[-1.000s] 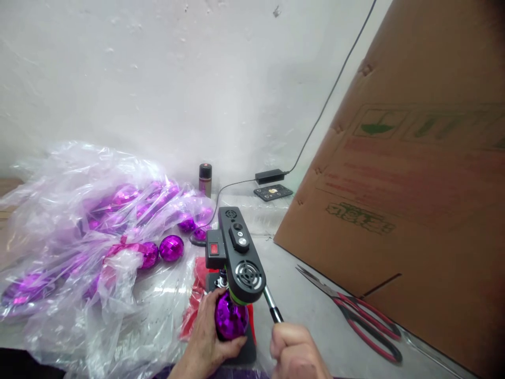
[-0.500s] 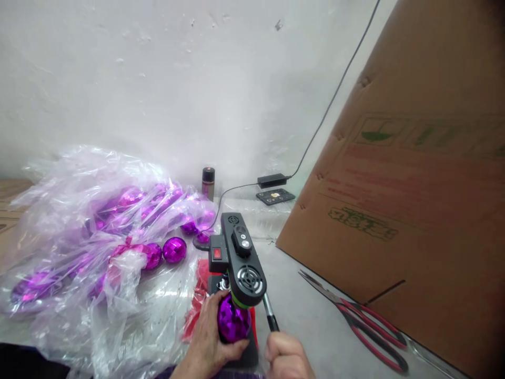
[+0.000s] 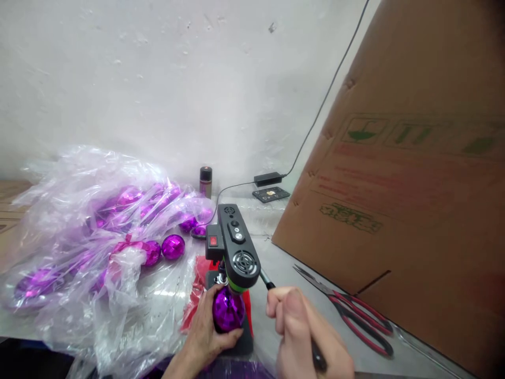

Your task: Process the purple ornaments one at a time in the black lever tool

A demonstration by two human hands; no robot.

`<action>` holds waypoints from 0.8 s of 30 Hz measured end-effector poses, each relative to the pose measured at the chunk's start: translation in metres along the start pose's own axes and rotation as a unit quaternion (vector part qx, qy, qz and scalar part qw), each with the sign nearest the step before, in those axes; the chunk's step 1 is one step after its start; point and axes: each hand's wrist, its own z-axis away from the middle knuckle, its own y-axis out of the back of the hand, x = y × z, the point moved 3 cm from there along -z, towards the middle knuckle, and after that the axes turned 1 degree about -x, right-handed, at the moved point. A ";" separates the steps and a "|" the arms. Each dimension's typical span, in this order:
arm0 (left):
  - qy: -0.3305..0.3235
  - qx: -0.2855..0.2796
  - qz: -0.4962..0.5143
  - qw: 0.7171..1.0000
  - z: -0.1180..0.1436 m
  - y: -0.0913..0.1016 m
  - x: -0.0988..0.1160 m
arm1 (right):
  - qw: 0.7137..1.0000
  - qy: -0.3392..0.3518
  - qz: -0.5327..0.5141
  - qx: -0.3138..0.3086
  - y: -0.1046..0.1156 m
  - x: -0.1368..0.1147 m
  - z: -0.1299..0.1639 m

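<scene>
"Purple ball (image 3: 229, 311): where do we have it?"
"Below the upper arm of the black machine (image 3: 239, 243), above its base (image 3: 243, 343); our left hand (image 3: 202, 332) is clamped round its side."
"And our right hand (image 3: 310, 334)?"
"Wrapped round the handle (image 3: 319, 360), just right of the machine."

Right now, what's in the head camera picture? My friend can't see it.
A left hand holds a shiny purple ball under a black machine while the right hand grips the machine's handle. More purple balls and clear plastic lie left; scissors and a cardboard box are right.
</scene>
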 end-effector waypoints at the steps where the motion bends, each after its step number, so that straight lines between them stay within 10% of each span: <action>1: 0.009 0.006 0.005 1.000 0.006 0.003 0.000 | 1.000 0.012 -0.008 -0.020 0.001 0.001 -0.003; 6: 0.002 0.071 0.002 0.997 0.090 0.036 -0.023 | 0.997 0.024 -0.009 -0.068 0.013 0.012 0.006; 12: 0.013 -0.060 -0.128 0.990 0.191 0.053 -0.056 | 0.999 0.022 -0.009 -0.033 0.012 0.018 0.017; 24: 0.064 -0.039 -0.215 0.974 0.165 0.002 -0.048 | 0.998 0.045 -0.004 -0.034 0.015 0.023 0.023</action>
